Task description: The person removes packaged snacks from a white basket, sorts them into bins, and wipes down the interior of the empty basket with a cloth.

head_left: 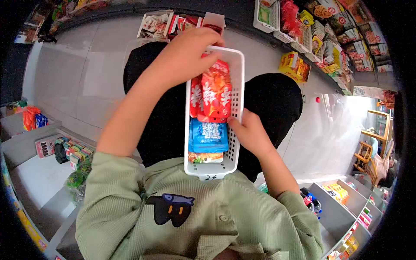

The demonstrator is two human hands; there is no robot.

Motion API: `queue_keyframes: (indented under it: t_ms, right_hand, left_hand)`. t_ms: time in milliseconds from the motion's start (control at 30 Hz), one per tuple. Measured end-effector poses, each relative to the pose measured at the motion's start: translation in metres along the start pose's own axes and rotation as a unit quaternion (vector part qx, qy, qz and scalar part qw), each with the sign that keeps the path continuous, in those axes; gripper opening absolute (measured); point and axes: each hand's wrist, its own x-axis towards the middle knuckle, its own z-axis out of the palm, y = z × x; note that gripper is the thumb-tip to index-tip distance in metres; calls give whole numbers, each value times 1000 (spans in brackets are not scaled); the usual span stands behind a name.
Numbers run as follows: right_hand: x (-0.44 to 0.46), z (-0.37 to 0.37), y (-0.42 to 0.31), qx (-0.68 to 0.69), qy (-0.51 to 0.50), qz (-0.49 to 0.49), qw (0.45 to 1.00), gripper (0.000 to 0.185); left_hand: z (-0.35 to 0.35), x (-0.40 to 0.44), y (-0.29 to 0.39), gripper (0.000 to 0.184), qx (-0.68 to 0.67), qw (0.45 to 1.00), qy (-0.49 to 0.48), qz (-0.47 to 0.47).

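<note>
A narrow white plastic basket (236,156) with slotted sides is tilted towards me above my lap, its near end marked "24". Inside, red snack packets (216,93) with white lettering fill the far part. Blue snack packets (210,136) lie nearer, and a printed packet with a food picture (206,157) shows below them. My left hand (195,50) is closed at the far left corner, thumb inside above the red packets and fingers around the rim, partly hidden. My right hand (252,132) grips the right wall, with its thumb over the edge by the packets.
Boxes of packets (155,25) stand on the floor ahead. A yellow box (294,67) sits beside shelves with white baskets (284,37) at right. Grey shelf compartments (336,203) hold goods at lower right. At left are small boxes (76,151) and a wooden chair (368,147) stands far right.
</note>
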Motion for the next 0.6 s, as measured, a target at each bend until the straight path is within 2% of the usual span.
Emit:
queue_keyframes:
  t_ms: [67, 133, 200, 267, 300, 367, 500, 567, 600]
  right_hand:
    - [0, 4, -3, -35, -5, 11, 999, 26]
    - [-3, 0, -14, -60, 5, 20, 998, 26]
    - [-5, -5, -23, -89, 18, 29, 995, 27]
    - [-4, -11, -29, -196, 5, 54, 979, 29]
    - [-3, -12, -33, -197, 10, 54, 979, 29]
    - [-1, -14, -41, -313, -39, 77, 946, 34]
    - [-1, -23, -66, -390, -55, 87, 915, 38]
    - [1, -26, -70, -380, 55, 24, 923, 37]
    - [4, -27, -69, -378, 56, 23, 924, 37]
  left_hand:
    - [3, -16, 3, 24, -7, 1000, 26, 6]
    - [4, -26, 7, 22, -9, 997, 63, -43]
    - [6, -34, 6, 20, -1, 996, 80, -49]
    - [5, -40, 12, 18, 9, 989, 119, -88]
    - [7, -41, 13, 16, -8, 987, 140, -84]
    - [6, -43, 14, 15, -17, 988, 134, -81]
    - [4, -49, 17, 14, -35, 989, 112, -91]
    - [2, -51, 22, 15, -41, 991, 88, -98]
    - [4, -52, 23, 15, -39, 991, 88, -96]
